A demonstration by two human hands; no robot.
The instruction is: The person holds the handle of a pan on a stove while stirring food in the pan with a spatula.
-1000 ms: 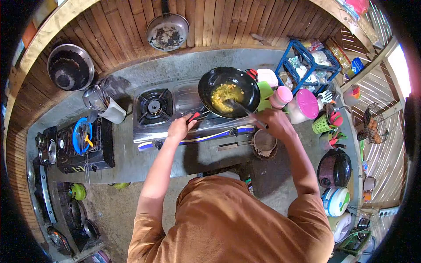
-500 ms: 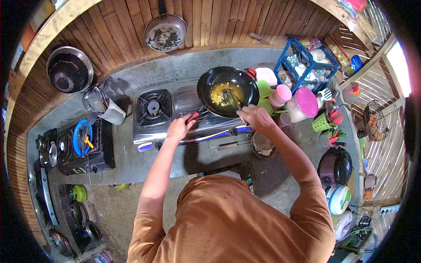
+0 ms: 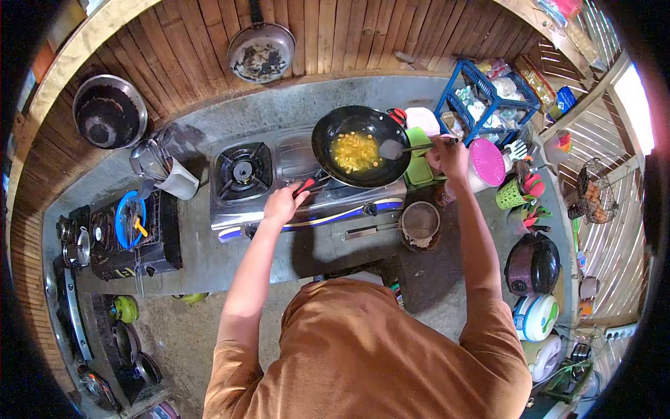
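A black wok (image 3: 322, 133) sits on the right side of the gas stove (image 3: 283, 150), with yellowish chopped food (image 3: 356, 151) in oil at its bottom. My left hand (image 3: 283, 204) is closed around the wok's red and black handle (image 3: 305, 186). My right hand (image 3: 452, 159) grips a spatula (image 3: 392, 149) by its handle, out beyond the wok's right side. The spatula's flat blade is over the right inner wall of the wok, apart from most of the food.
A strainer (image 3: 420, 221) lies at the counter's front, right of centre. Green containers (image 3: 419, 170), a pink-lidded tub (image 3: 487, 161) and a blue rack (image 3: 492, 105) stand right of the wok. Left are an open burner (image 3: 243, 170) and a utensil holder (image 3: 180, 180).
My right hand has moved right and up, drawing the spatula from the food to the wok's right side. My left hand stays on the handle.
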